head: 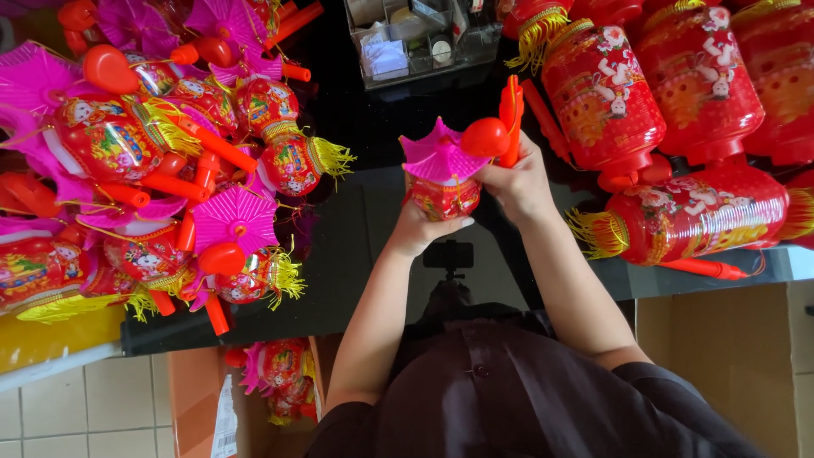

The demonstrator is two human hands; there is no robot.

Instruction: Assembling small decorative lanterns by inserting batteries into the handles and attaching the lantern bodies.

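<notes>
My left hand [421,227] cups small lantern [441,182] from below, pink roof up, above dark table [356,254]. My right hand [519,182] closed round orange handle [510,119], just right of lantern; handle stands upright, red ball end touching roof. Both hands equally near. Fingertips hidden behind lantern; lantern's lower end covered.

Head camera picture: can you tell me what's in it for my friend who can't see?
A person's left hand and right hand hold a small red lantern with a pink roof and an orange handle over a black table. A heap of similar lanterns lies left; bigger red lanterns lie right.
</notes>
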